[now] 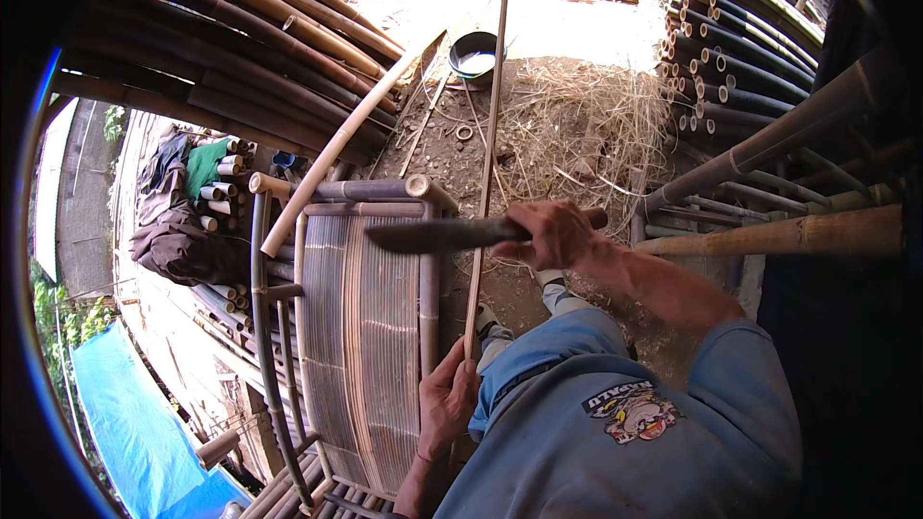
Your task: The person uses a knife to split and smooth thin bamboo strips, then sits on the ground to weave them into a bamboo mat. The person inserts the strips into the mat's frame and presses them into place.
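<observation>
My left hand (448, 396) is closed around the lower end of a long, narrow bamboo strip (494, 115). The strip runs away from me, its far end beside a dark bucket (473, 42). In my right hand (556, 234) is the handle of a machete (433, 235). Its broad dark blade points left, level across the strip; whether it touches the strip I cannot tell. Below and to the left of the blade is a bamboo bench (332, 346) with a slatted surface, close to my left hand.
Dark bamboo poles (240, 86) are stacked at the far left, and more poles (735, 67) at the far right. A pale bamboo pole (336, 149) slants down onto the bench frame. Straw-like shavings (606, 125) cover the ground ahead. At right, a thick pole (798, 232) juts inward.
</observation>
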A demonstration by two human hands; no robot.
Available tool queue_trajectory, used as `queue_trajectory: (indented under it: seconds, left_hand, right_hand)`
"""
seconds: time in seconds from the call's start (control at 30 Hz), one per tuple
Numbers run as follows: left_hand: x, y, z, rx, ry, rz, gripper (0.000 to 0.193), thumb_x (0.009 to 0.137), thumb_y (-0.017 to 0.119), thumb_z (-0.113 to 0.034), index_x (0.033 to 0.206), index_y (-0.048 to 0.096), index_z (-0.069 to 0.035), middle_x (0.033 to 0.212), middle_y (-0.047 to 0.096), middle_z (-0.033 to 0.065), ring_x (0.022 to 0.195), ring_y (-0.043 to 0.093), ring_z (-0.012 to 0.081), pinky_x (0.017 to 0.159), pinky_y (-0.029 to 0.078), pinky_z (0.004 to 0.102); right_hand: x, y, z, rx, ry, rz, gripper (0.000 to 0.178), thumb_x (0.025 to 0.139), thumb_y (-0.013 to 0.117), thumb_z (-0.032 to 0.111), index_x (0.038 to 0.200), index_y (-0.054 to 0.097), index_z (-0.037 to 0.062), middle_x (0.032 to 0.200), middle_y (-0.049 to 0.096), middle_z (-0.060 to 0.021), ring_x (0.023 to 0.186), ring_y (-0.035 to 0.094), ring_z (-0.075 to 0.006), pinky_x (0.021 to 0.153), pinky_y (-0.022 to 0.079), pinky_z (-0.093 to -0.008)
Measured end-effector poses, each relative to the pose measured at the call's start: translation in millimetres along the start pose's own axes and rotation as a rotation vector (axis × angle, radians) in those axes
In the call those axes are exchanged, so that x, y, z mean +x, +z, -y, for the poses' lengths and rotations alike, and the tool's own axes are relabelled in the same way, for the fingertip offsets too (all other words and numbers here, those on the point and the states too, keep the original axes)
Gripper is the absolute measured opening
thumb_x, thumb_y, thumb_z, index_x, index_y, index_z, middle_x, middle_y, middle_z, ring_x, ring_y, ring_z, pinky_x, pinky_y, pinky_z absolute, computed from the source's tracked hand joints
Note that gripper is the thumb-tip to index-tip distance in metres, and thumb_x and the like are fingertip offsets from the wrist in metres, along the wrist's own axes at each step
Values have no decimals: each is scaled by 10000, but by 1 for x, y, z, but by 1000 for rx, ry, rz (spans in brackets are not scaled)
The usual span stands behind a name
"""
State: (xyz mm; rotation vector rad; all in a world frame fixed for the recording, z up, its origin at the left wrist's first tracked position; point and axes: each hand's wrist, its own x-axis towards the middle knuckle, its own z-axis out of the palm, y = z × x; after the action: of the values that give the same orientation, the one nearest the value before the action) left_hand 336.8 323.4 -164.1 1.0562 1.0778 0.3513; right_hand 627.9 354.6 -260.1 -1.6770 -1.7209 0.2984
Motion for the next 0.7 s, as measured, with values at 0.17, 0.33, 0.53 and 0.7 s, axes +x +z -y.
queue_trajectory:
  seconds: [0.17, 0.33, 0.53, 0.7]
  left_hand:
    - [-22, -7, 12, 39, -35, -5, 417, 995, 539, -166, 1367, 487, 15, 720, 484, -72, 583, 391, 2, 508, 312, 153]
    - [-17, -6, -8, 51, -89, 11, 395, 982, 551, -129, 1353, 513, 2, 797, 556, -60, 612, 425, -2, 525, 336, 142]
    - [-50, -28, 11, 115, -132, 69, 417, 975, 555, -134, 1359, 501, 20, 853, 586, -51, 693, 465, 8, 597, 387, 163]
    - [-59, -55, 15, 252, -85, 106, 417, 971, 558, -142, 1348, 506, 29, 910, 603, -20, 720, 471, 10, 612, 395, 161]
  right_hand:
    - [18, -17, -26, 115, 356, 15, 577, 967, 364, 616, 853, 579, 92, 538, 500, -4, 374, 410, -81, 292, 348, -308]
    - [-2, -2, -2, -99, -308, -83, 651, 943, 269, 697, 733, 512, 131, 535, 472, 5, 416, 444, -110, 372, 415, -325]
    - [23, -55, -101, 67, 423, -94, 564, 968, 364, 622, 727, 517, 135, 529, 422, 29, 397, 343, -107, 371, 339, -360]
    - [26, -56, -100, -177, 127, -105, 630, 939, 350, 670, 802, 572, 96, 522, 511, -16, 365, 394, -76, 299, 353, -280]
